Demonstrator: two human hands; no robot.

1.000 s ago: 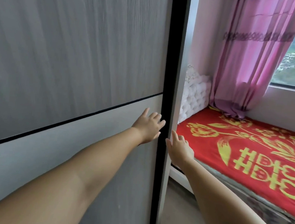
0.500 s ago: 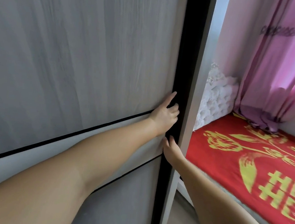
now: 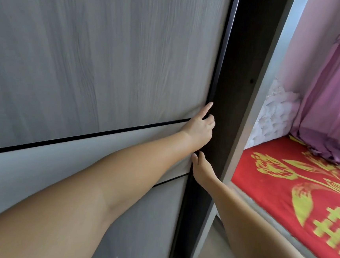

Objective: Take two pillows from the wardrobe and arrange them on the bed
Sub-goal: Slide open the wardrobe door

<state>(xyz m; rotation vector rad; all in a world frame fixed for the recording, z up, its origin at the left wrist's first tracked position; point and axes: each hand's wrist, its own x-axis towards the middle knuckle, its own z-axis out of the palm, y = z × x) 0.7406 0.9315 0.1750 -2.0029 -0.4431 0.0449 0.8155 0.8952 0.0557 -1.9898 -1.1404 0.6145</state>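
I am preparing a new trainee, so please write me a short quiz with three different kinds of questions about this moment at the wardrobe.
1. True or false: both pillows already lie on the bed.
2. Multiple choice: where is the left hand? A) on the pink curtain B) at the right edge of the wardrobe door C) flat on the red bedspread
3. Short answer: where is the right hand relative to the left hand?

Key:
1. False; no pillow is visible on the part of the bed in view.
2. B
3. Just below it, fingers curled at the same door edge, beside the dark gap.
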